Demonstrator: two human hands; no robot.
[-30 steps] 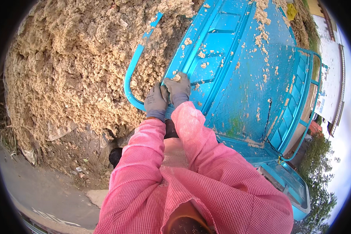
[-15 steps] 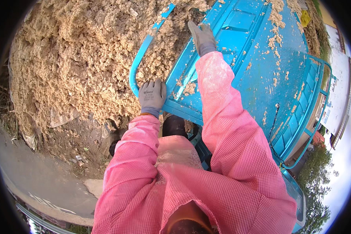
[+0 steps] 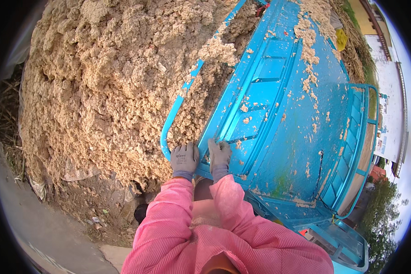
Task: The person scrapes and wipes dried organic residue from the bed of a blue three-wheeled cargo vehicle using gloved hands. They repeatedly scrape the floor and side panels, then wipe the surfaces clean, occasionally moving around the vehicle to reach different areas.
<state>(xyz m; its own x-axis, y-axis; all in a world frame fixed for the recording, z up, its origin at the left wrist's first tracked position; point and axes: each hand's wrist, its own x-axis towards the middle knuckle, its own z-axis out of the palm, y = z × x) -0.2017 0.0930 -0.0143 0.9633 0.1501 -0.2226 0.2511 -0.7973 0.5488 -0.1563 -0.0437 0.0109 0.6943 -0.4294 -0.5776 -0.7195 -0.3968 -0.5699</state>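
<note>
A blue metal side panel [image 3: 263,71] of a truck bed slants away ahead of me, crumbs of pale brown material stuck to it. At its near end my left hand [image 3: 185,159], in a grey glove, is closed over the edge beside the bent blue rail [image 3: 167,129]. Right next to it, my right hand [image 3: 220,156], gloved the same way, grips the panel's near end with its fingers bent down. Part of the fingertips is hidden on both hands. Clumps of the material lie on the rail farther off.
A large heap of pale, crumbly material [image 3: 100,91] rises left of the panel. The blue truck bed [image 3: 301,137] spreads to the right, with scattered crumbs and a railed far side [image 3: 351,150]. A paved road [image 3: 45,219] runs at the lower left.
My right hand has come back along the panel toward me, beside my left. The left stays at the panel's near end. The whole view has shifted, showing more of the truck bed.
</note>
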